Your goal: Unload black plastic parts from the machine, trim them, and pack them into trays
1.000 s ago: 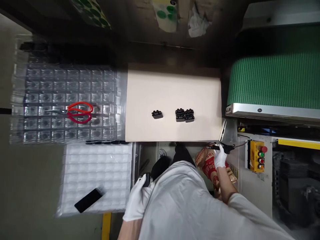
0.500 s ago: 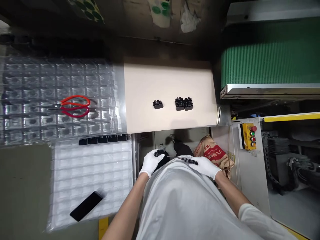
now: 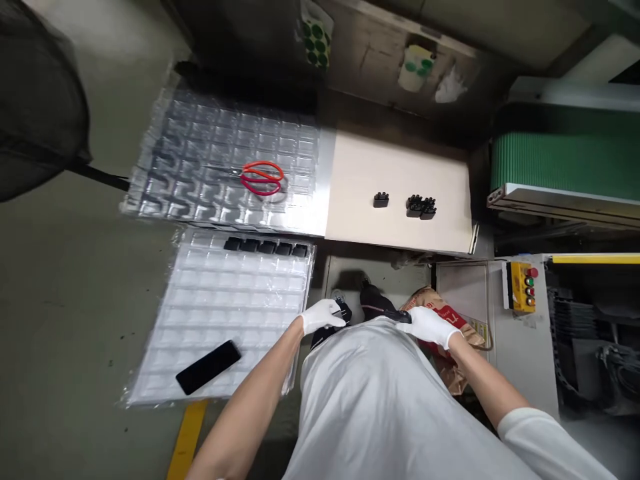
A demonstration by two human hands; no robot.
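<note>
From where I stand, the person has both white-gloved hands low in front of the apron, below the edge of the desk [image 3: 395, 163]. The left hand [image 3: 320, 316] has its thumb and fingers closed around a small black part [image 3: 343, 311], which pokes out on the side facing the other hand. The right hand [image 3: 431, 325] is curled about the handle of a slim black tool [image 3: 399, 316], its thin shaft pointing left at the part. The tip seems to stop just short, though I can't be sure whether it touches.

I'd judge the step in hand to be tool work on this one piece, held in the air. As I see it, the next move calls for a firm left grip and a light, well-aimed right one, with the tip kept clear of the glove.

Up on the desk sit a lone black block [image 3: 381, 200] and, to its right, a tight cluster of blocks [image 3: 421, 207]. A row of black pieces [image 3: 267, 247] lines the far edge of the white tray [image 3: 215, 297].
</note>
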